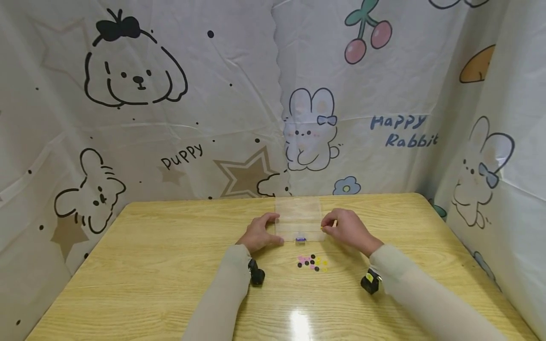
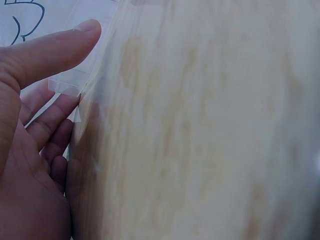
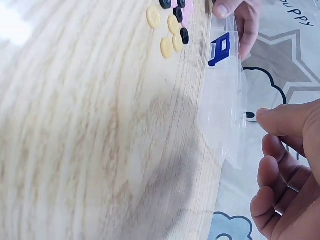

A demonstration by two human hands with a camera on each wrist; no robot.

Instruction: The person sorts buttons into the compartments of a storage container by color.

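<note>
A clear plastic box (image 1: 298, 227) stands with its lid raised near the table's back edge; a blue latch (image 3: 219, 49) marks its front. My left hand (image 1: 258, 233) grips the box's left side, thumb at the front corner and fingers farther back. At the box's right end, my right hand (image 1: 347, 230) pinches a small yellow piece (image 1: 322, 228), which the fingertips mostly hide in the right wrist view. In front of the box lie several loose buttons: black (image 3: 184, 35), pink (image 1: 301, 259) and yellow (image 3: 167, 48).
The wooden table (image 1: 170, 284) reaches back to a printed cloth (image 1: 239, 94) hanging behind it and along both sides. Each forearm wears a small black camera, one on the left wrist (image 1: 256, 273) and one on the right wrist (image 1: 370, 282).
</note>
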